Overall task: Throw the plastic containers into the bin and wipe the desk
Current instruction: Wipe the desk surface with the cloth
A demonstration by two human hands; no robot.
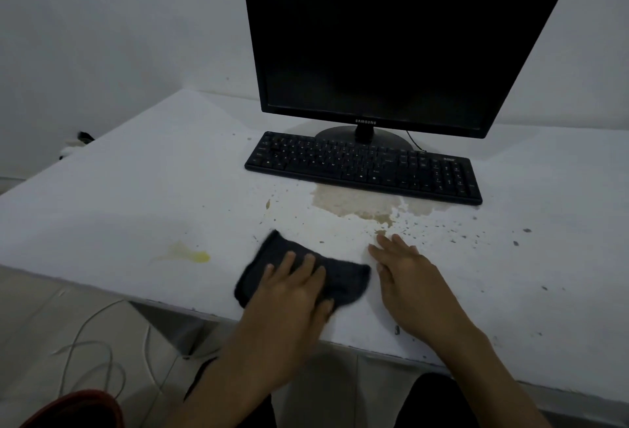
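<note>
Centrally, near the front edge of the white table (143, 189), the left hand (292, 295) presses a dark cloth (343, 278) flat with straight fingers. Just right of the cloth, the right hand (405, 274) rests palm-down, fingers extended, holding nothing. Beyond the hands lies a brownish stain (354, 203), touching the near edge of a black keyboard (364, 165) before a dark monitor (391, 36). A yellow spot (199, 256) lies left.

Monitor (384, 36) top beyond frame edge
</note>
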